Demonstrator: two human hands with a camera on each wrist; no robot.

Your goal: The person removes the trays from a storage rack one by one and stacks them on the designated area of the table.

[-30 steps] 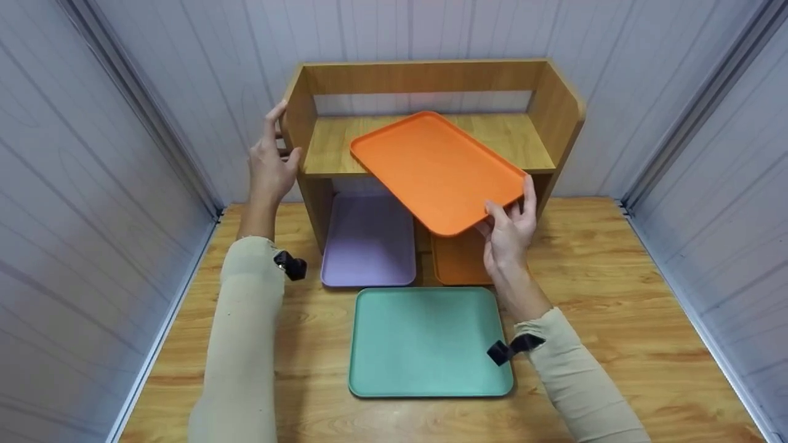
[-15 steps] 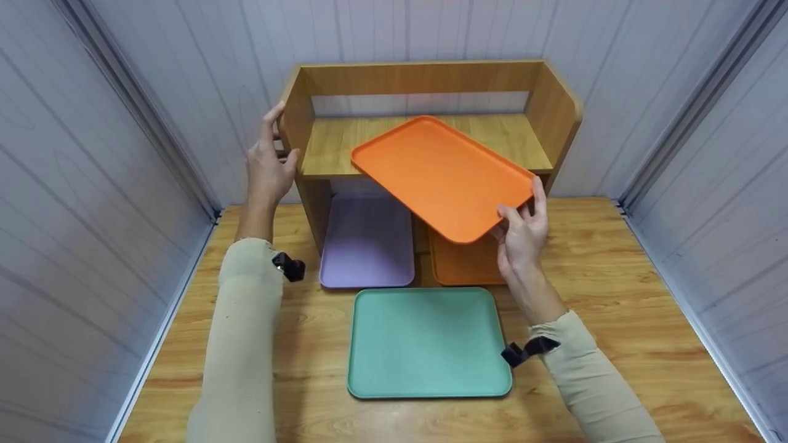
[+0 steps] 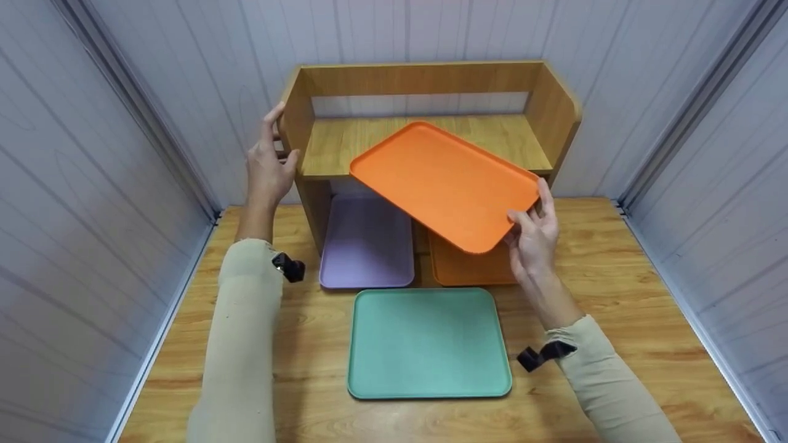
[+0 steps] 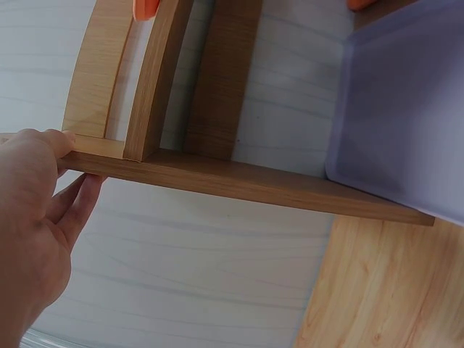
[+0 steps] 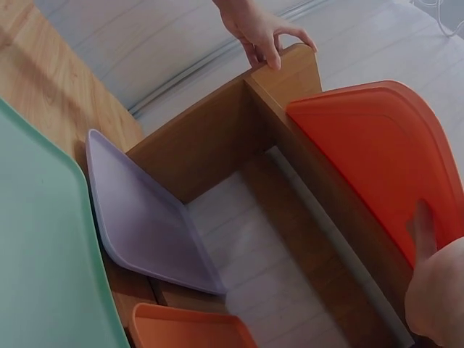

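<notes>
Bracing wooden shelf w/ left hand, thumb and fingers pinching its side panel so it stays put. Right hand pinches near corner of orange tray, held tilted, far end over shelf top, near end off the front. Purple tray, 2nd orange tray sit underneath; green tray on table.

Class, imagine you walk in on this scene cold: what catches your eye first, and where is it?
The bright orange tray stands out first, held tilted over the wooden shelf by the right hand gripping its near corner. Next comes the green tray lying flat on the table in front. The left hand holds the shelf's left side panel.
</notes>
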